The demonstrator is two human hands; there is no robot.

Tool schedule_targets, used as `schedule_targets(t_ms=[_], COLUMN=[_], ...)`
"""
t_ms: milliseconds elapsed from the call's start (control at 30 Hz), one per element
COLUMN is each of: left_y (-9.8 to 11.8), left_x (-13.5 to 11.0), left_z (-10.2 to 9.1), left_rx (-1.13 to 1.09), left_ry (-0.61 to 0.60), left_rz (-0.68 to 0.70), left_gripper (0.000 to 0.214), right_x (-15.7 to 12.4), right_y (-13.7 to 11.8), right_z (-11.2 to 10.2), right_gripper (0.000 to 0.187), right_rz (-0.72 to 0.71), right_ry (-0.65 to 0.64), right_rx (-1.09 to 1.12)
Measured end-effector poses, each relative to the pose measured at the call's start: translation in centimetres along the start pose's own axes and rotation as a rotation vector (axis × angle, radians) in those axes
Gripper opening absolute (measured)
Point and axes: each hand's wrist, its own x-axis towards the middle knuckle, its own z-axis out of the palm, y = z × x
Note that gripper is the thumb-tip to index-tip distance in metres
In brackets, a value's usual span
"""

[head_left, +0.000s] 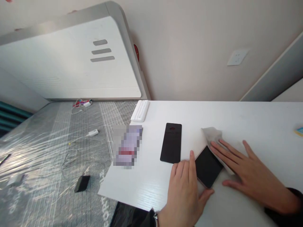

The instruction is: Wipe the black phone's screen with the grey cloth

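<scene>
A black phone (207,166) lies screen-up on the white table (248,123), tilted. My left hand (186,192) rests flat at its left edge, thumb by its near corner, steadying it. My right hand (246,171) lies flat with fingers spread on a grey cloth (214,135) that covers the phone's upper right edge. A second black rectangular slab (171,142), a phone or glass panel, lies just left of the hands.
A blurred-out card or packet (127,145) lies at the table's left end, a white ribbed case (140,110) behind it. Left of the table is a plastic-wrapped grey surface (47,151) with cables, a white plug (93,132) and a small black block (82,183).
</scene>
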Motion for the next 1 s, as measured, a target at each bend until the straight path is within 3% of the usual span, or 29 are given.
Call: schedule_targets(t_ms=[100,167,267,400,533,667,767,900,1000], left_y=[-0.1,-0.3,-0.6,-1.1,-1.4,-1.6,-1.6,-1.4,-1.3], left_x=[0.0,0.2,0.4,0.7,0.6,0.7,0.8,0.7,0.6], left_z=[0.0,0.0,0.2,0.3,0.3,0.3,0.3,0.3,0.4], left_rx=[-0.002,0.002,0.018,0.041,0.025,0.052,0.047,0.039,0.005], left_ry=[0.006,0.031,0.093,0.153,0.173,0.204,0.206,0.182,0.175], left_rz=[0.008,0.014,0.036,0.105,0.111,0.159,0.147,0.144,0.12], left_gripper=[0.122,0.12,0.114,0.1,0.095,0.089,0.091,0.09,0.093], right_x=[0.2,0.4,0.7,1.2,1.5,1.8,1.9,1.6,1.3], right_y=[-0.3,-0.2,0.3,0.3,0.3,0.2,0.2,0.1,0.7], right_z=[-0.3,-0.5,-1.1,-1.6,-1.7,-1.7,-1.9,-1.9,-1.7], right_gripper=[0.118,0.108,0.098,0.104,0.101,0.099,0.098,0.102,0.098], right_rz=[-0.098,-0.093,0.073,-0.083,0.068,-0.056,0.06,-0.067,0.033], right_ry=[-0.104,-0.164,-0.14,-0.223,-0.181,-0.219,-0.185,-0.2,-0.177], right_rx=[0.142,0.154,0.112,0.286,0.223,0.314,0.28,0.353,0.283])
